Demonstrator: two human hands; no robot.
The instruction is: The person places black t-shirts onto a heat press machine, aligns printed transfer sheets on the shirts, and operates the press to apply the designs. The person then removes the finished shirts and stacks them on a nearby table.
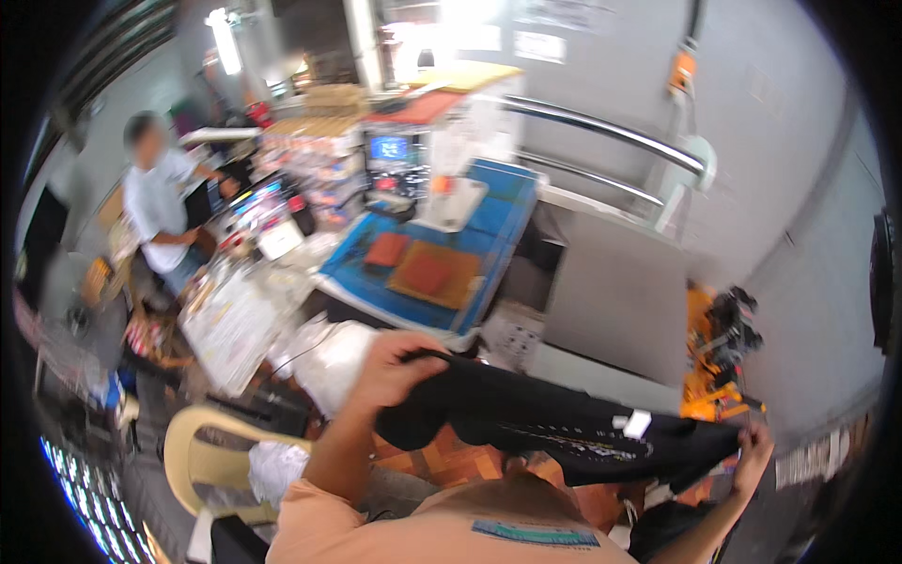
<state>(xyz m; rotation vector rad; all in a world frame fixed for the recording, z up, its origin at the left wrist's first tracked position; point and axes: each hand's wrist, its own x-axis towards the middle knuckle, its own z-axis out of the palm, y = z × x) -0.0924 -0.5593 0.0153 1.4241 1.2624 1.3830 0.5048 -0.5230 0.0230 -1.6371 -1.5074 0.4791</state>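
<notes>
A black T-shirt point(536, 399) with a pale print and a small white label is stretched between my two hands, in front of my chest. My left hand point(399, 365) is closed on its left end, with the fingers wrapped over the cloth edge. At the far right end my right hand point(754, 453) pinches the other edge. The cloth hangs in folds between them, above the tiled floor. Just beyond it lies the grey flat plate point(620, 296) of a machine, apart from the shirt.
A blue-topped table point(503, 207) beyond my left hand bears reddish pads point(427, 273). A control box with a screen point(388, 148) stands at its back. To the left are a cream plastic chair point(178, 442), a plastic-wrapped bundle point(334, 362) and a person in white point(160, 202). Metal bars point(611, 136) cross the back.
</notes>
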